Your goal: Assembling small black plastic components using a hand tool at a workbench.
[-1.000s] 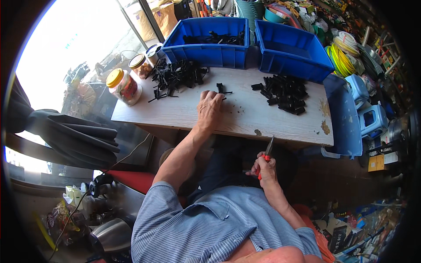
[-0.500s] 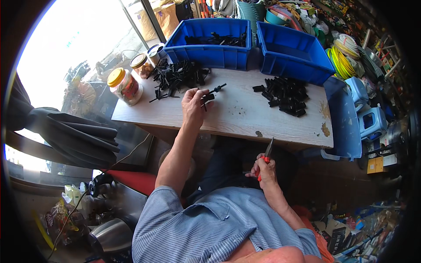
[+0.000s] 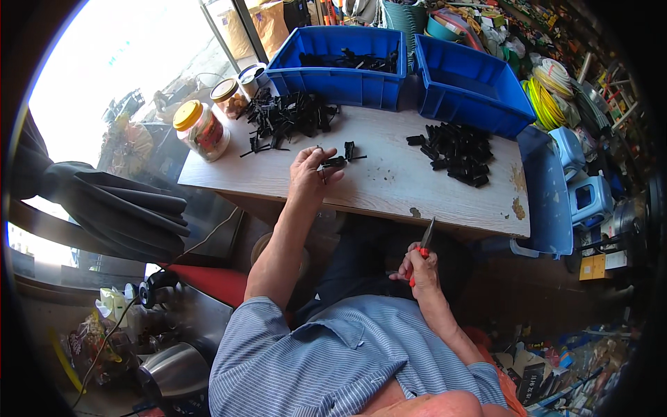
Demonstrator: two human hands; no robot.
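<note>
My left hand is over the near left part of the table, its fingers closed on a small black plastic part with thin stems. Just beyond the fingertips is another small black piece, apart from the hand. My right hand, low in front of the table edge, grips pliers with red handles, their jaws pointing up and away. A pile of black parts with thin stems lies at the far left of the table. Toward the right lies a heap of short black cylindrical parts.
Along the back stand a blue bin holding black parts and a second blue bin. Jars, one with a yellow lid, are at the left edge. Pale blue stools stand to the right. A dark curtain hangs at left.
One black piece at my left fingertips has come away and now shows separately beyond them. The left hand has turned slightly and still holds a part; the right hand and pliers have barely moved.
</note>
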